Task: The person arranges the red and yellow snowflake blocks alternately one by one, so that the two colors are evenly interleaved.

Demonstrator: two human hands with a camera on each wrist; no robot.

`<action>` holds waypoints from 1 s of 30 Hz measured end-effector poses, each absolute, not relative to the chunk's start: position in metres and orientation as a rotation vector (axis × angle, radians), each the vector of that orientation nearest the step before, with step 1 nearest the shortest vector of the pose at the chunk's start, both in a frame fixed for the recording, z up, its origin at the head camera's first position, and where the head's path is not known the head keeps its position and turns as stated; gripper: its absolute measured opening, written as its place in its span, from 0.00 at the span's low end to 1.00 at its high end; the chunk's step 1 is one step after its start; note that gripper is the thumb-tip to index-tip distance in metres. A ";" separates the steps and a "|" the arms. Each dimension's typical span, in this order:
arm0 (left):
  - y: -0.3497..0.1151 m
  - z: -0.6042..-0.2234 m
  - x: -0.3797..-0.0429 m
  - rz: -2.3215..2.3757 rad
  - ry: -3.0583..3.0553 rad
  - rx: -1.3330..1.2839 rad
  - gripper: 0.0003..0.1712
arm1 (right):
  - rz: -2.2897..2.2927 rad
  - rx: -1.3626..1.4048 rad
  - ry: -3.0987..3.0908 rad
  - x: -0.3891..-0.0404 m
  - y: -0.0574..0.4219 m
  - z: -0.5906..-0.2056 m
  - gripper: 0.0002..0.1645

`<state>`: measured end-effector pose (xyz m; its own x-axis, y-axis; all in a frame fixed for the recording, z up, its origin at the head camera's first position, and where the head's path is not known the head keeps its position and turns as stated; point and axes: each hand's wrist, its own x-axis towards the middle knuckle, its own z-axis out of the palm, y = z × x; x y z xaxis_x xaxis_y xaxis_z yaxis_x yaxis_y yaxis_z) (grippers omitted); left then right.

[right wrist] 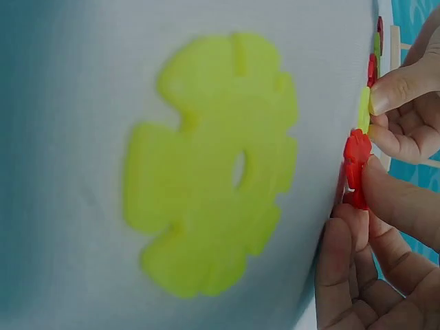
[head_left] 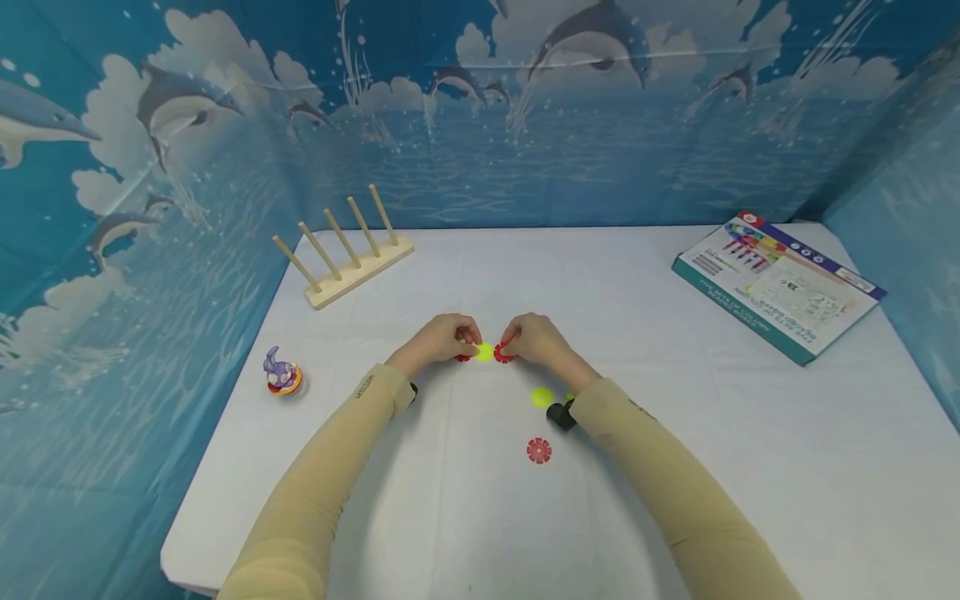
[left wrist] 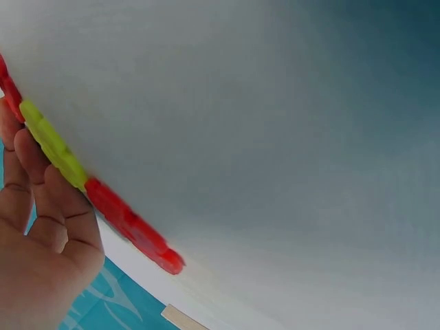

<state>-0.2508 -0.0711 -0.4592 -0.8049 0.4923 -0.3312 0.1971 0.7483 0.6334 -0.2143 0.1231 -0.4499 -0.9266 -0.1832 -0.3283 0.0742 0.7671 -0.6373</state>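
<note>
My left hand (head_left: 447, 335) pinches a yellow notched plastic disc (head_left: 484, 352) between thumb and fingers, just above or on the white table. Against its right edge stands a red notched disc (head_left: 503, 353), pinched by my right hand (head_left: 536, 337). Another red disc (left wrist: 134, 223) meets the yellow one's other edge in the left wrist view, forming a row. Beyond my left thumb, the right wrist view shows more red and green pieces (right wrist: 377, 45) in line; whether all are joined I cannot tell. A loose yellow disc (right wrist: 213, 165) lies near my right wrist.
Nearer the front lies a loose red disc (head_left: 539, 451). A wooden stand with several upright pegs (head_left: 360, 271) is at the back left. A small purple toy figure (head_left: 282, 372) sits on the left, and a flat printed box (head_left: 780, 283) lies at the back right.
</note>
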 end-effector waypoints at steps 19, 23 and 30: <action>-0.072 -0.458 -0.251 0.806 2.457 0.514 0.07 | -0.848 0.005 2.644 -0.212 0.116 -0.449 0.07; -0.071 -0.458 -0.251 0.802 2.461 0.527 0.07 | -0.851 0.017 2.637 -0.214 0.116 -0.451 0.06; -0.071 -0.459 -0.251 0.782 2.465 0.547 0.07 | -0.846 0.020 2.645 -0.212 0.115 -0.452 0.07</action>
<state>-0.2507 -0.0705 -0.4588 -0.7977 0.5042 -0.3309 0.2213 0.7551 0.6172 -0.2123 0.1152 -0.4524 -0.9341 -0.0956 -0.3439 0.1218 0.8203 -0.5588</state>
